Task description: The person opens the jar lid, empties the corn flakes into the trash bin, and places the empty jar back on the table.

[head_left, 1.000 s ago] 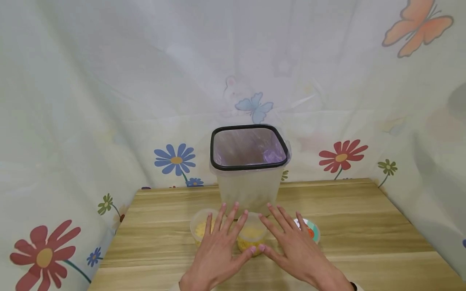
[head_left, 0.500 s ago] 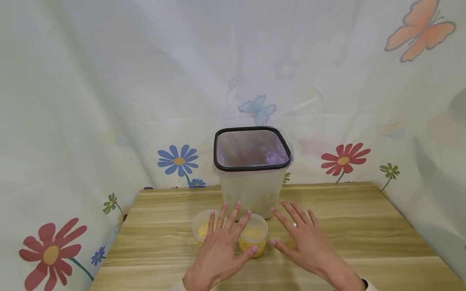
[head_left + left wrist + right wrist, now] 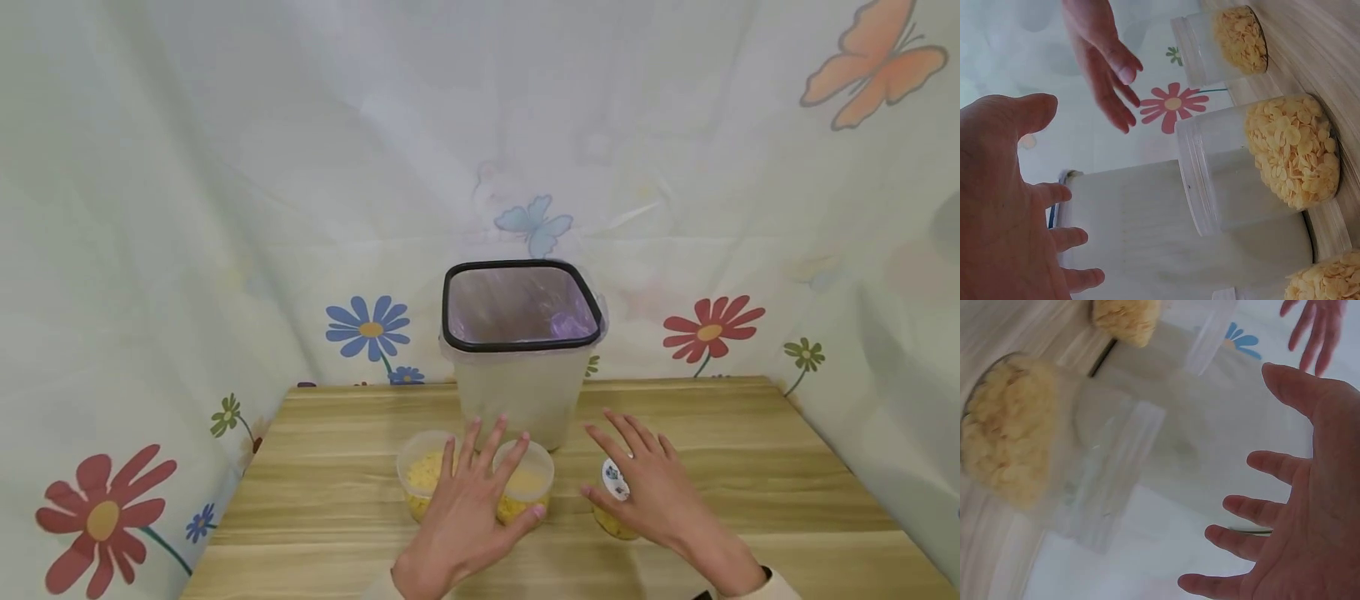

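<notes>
Three clear plastic jars, part filled with pale yellow flakes, stand in a row on the table. My left hand (image 3: pixel 468 517) hovers with spread fingers in front of the left jar (image 3: pixel 412 496) and the middle jar (image 3: pixel 534 492), hiding part of both. On the right, my right hand (image 3: pixel 660 492) hangs over the right jar (image 3: pixel 615 525), covering much of its top, where a white printed patch shows. Both palms face down and neither hand holds anything. In the left wrist view, a gap separates the left fingers from the middle jar (image 3: pixel 1260 156); the right wrist view shows the right jar (image 3: pixel 1054 437) apart from the right fingers.
Behind the jars stands a tall pale bin (image 3: pixel 517 392) with a black rim and a purple liner bag. The wood-grain table (image 3: pixel 750 467) ends at a flower-and-butterfly curtain (image 3: pixel 300 208) at the back and sides.
My right hand has moved right, away from the left hand and the middle jar, which now shows more. The left hand has shifted slightly right. The jars stay in place.
</notes>
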